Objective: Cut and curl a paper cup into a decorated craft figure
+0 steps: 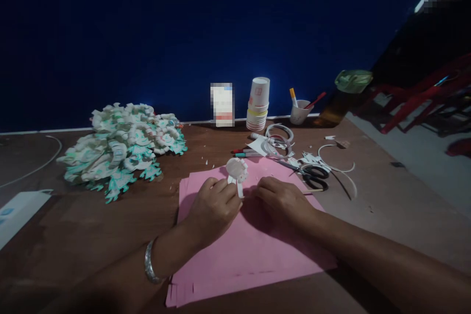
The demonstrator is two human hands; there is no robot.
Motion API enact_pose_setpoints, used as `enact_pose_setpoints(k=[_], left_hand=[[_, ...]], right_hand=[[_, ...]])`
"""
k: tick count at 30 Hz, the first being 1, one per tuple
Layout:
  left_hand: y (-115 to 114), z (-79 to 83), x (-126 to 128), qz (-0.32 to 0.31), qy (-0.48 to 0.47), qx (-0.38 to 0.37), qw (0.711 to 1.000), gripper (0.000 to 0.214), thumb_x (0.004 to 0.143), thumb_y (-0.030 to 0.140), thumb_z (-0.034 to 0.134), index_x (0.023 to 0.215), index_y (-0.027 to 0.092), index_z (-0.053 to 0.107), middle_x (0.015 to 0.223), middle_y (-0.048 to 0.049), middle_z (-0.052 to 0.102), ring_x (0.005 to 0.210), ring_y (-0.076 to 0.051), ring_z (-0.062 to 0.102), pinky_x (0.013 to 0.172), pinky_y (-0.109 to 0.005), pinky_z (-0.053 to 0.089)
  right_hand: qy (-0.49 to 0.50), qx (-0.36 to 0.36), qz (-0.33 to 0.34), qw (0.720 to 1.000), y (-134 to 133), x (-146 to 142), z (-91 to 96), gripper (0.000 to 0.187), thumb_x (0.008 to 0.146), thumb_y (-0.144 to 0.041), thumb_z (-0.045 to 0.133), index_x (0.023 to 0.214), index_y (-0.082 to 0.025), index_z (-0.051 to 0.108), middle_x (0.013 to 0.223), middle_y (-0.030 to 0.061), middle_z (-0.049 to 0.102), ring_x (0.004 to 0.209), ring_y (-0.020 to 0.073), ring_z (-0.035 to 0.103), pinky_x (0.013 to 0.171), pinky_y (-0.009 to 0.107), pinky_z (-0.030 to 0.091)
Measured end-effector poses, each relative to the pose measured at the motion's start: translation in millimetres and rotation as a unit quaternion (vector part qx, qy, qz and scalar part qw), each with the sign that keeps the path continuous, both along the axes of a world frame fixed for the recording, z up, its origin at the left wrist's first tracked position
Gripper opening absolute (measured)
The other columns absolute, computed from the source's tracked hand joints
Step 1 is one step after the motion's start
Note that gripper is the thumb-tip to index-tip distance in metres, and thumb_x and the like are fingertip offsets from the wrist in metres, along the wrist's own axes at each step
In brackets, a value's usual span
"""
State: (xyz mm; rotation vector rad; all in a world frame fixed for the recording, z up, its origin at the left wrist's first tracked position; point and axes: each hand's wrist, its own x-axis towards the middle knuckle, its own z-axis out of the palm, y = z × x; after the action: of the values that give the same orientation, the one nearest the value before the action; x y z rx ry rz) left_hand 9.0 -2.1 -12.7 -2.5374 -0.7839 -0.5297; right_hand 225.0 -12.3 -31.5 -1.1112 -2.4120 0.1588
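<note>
My left hand (216, 205) is closed on a cut paper cup (237, 170) whose round base faces up, with cut strips bent out around it. Close to its right, my right hand (282, 202) has its fingers curled down over the pink paper; what they pinch, if anything, is hidden. Both hands rest above a stack of pink sheets (257, 255). Just beyond the right hand lie black-handled scissors (313, 176), partly over white paper scraps (312, 159).
A heap of cut cups with green edges (125, 147) lies at the left. Stacked paper cups (257, 103) and a cup holding pens (300, 112) stand at the back. Markers (247, 154), cut rings (279, 133) and a white box (22, 213) also lie on the table.
</note>
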Motion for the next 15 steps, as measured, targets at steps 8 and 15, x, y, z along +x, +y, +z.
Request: enact_pose_setpoints(k=[8,15], left_hand=[[3.2,-2.1,0.5,0.007,-0.011,-0.028,1.0,0.022,0.093,0.02,0.06,0.071,0.019,0.058,0.073,-0.0023,0.056,0.071,-0.021,0.046,0.065,-0.037,0.03],[2.1,-2.1,1.0,0.015,-0.006,-0.048,0.999,0.02,0.095,0.019,0.058,0.075,0.019,0.06,0.077,-0.0034,0.059,0.074,-0.021,0.049,0.067,-0.037,0.031]], right_hand=[[-0.007,-0.005,0.02,1.0,2.9,2.5,-4.2,0.033,0.072,-0.026,0.068,0.105,-0.021,0.067,0.091,0.005,0.063,0.08,0.0208,0.058,0.067,0.031,0.041],[-0.028,0.008,0.025,0.999,5.5,0.5,-4.9,0.03,0.07,-0.026,0.067,0.1,-0.021,0.066,0.09,0.0055,0.061,0.076,0.0212,0.054,0.065,0.032,0.037]])
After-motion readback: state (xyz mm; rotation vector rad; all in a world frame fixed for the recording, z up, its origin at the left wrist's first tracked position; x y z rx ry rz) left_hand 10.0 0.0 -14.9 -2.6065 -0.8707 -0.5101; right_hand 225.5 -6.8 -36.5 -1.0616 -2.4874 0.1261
